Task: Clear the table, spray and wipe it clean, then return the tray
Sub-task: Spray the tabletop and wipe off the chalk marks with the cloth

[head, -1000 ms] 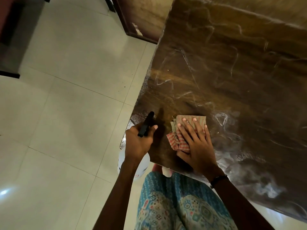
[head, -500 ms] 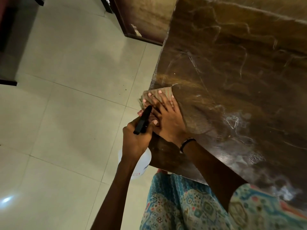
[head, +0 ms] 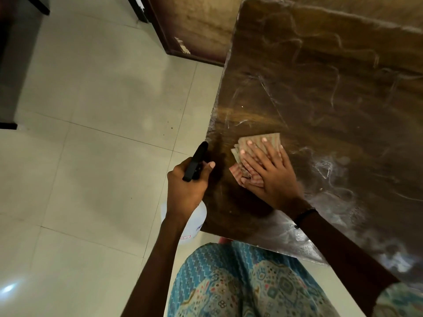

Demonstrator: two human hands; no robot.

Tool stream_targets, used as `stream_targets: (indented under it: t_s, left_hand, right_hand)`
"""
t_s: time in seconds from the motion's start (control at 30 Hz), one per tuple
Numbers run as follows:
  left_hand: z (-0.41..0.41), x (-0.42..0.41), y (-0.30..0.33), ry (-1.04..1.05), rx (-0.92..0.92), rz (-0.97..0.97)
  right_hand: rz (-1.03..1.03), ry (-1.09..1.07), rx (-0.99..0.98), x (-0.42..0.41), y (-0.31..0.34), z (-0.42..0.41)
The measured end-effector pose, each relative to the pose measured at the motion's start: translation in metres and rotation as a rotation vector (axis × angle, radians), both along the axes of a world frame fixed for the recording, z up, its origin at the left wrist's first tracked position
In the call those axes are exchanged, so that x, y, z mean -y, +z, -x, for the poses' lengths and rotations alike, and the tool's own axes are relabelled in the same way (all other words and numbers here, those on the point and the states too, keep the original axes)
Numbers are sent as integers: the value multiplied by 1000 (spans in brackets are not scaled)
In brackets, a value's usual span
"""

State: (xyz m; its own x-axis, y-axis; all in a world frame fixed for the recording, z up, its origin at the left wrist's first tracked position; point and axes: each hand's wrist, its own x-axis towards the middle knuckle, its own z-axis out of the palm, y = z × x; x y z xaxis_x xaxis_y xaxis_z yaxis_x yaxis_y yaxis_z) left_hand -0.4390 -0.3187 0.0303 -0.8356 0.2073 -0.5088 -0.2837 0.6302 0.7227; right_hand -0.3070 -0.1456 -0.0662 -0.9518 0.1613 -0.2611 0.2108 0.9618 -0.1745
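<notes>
The dark brown table fills the right side, its top streaked with wet smears. My right hand lies flat on a folded striped cloth, pressing it onto the table near the left edge. My left hand grips a spray bottle just off the table's left edge. The bottle's black trigger head sticks up above my fingers, and its white body hangs below my wrist. No tray is in view.
Pale floor tiles spread out to the left of the table. A brown door or panel with a dark frame stands beyond the table's far left corner. Dark furniture sits at the far left.
My right hand slid the cloth out to the table's left edge, then back right and slightly nearer. My left hand with the spray bottle stayed almost in place.
</notes>
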Motion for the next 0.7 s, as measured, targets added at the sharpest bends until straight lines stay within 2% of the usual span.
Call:
stream_targets:
  t_s: [0.23,0.43,0.6,0.7]
  left_hand:
    - [5,-6,-3,-88,-18,14]
    - [9,-22,-2,-126,29,17]
    - [8,-40,-1,-124,82,20]
    - [7,-47,-3,-110,109,39]
  right_hand:
    - [63,54,-107,43,-1,73]
    - [67,188,-115,32,-8,6]
    - [-13,-78,-64,-12,-2,-33]
    - [-16,-153,-65,-21,2,-32]
